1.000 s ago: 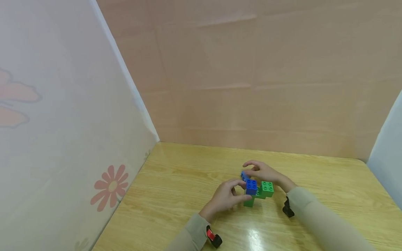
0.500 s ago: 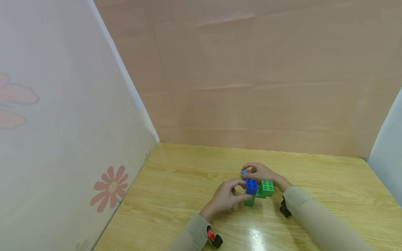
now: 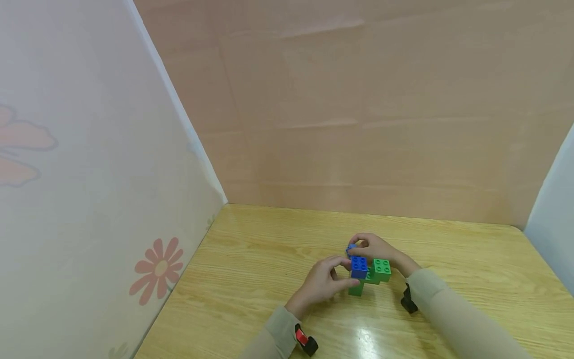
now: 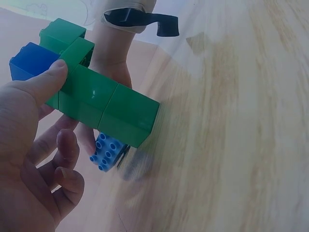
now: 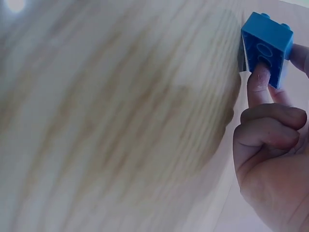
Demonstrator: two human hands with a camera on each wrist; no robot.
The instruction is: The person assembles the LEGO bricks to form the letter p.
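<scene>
My left hand (image 3: 318, 284) holds a stack of toy building bricks by the dark blue brick (image 3: 358, 268) at its top. In the left wrist view the thumb presses where this brick meets the green bricks (image 4: 89, 96), which are joined in a stepped shape. A studded green brick (image 3: 381, 269) tops the stack's right side. Just beyond the stack, my right hand (image 3: 376, 250) pinches a separate light blue brick (image 3: 351, 249). The right wrist view shows the hollow underside of this light blue brick (image 5: 265, 41), with a fingertip against it.
A wood-grain table (image 3: 269, 249) lies under both hands. Behind it hangs a plain brownish sheet (image 3: 358, 124), and at the left stands a pale sheet (image 3: 112, 149) with printed flowers. Both wrists wear black straps (image 3: 307, 340).
The light blue brick has been turned in my right fingers, and that hand has shifted slightly. My left hand and the stack have stayed in place.
</scene>
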